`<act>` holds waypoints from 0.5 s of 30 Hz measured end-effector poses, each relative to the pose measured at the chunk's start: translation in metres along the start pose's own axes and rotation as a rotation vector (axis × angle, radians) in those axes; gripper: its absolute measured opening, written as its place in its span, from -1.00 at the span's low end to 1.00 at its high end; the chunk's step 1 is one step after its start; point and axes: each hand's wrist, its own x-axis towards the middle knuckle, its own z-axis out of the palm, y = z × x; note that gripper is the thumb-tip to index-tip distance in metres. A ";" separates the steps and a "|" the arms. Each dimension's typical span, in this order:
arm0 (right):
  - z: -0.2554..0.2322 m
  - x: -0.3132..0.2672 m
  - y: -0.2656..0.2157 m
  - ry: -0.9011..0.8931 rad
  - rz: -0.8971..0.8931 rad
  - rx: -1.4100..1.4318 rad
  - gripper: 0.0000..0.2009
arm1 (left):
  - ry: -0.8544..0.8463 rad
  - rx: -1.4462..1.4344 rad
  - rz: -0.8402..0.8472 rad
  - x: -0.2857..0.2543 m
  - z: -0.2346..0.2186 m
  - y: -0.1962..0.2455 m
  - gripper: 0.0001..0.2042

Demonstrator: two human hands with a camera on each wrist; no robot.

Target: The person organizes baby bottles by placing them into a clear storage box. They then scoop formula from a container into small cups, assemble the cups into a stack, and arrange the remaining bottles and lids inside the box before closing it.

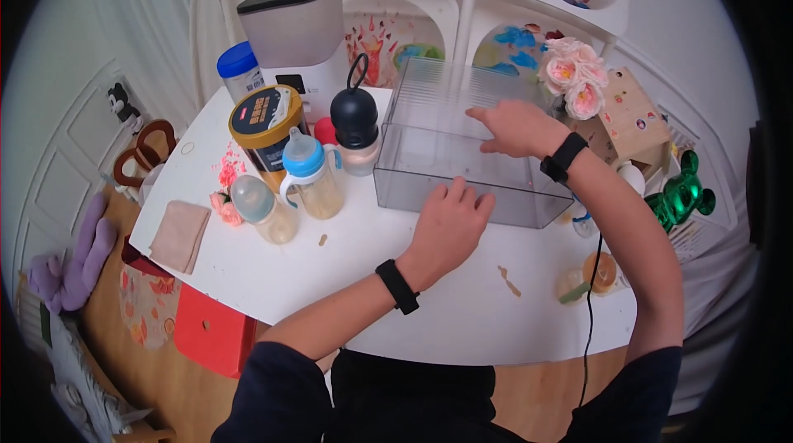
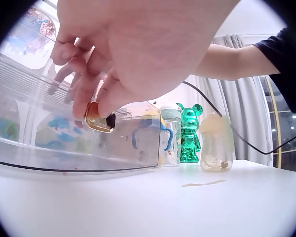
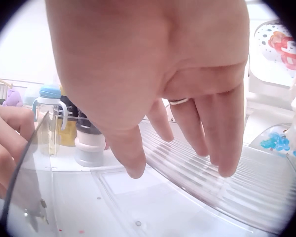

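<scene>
On the worktop (image 1: 462, 311), at one o'clock, sat the clear box (image 1: 520, 210). At its six o'clock the left hand (image 1: 446, 228) pinched a gold-rimmed knob (image 2: 99, 121); over its interior hung the right hand (image 1: 522, 129), fingers straight, thumb apart. A black-topped bottle (image 1: 355, 125) stood at nine.

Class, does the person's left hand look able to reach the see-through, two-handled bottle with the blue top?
Probably yes: bare white tabletop lies between the left hand and the bottle, though that hand would first need to leave the clear plastic box.
</scene>
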 end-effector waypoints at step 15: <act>0.009 -0.017 0.002 0.139 -0.159 0.046 -0.39 | 0.042 -0.011 0.065 -0.011 -0.008 0.015 -0.77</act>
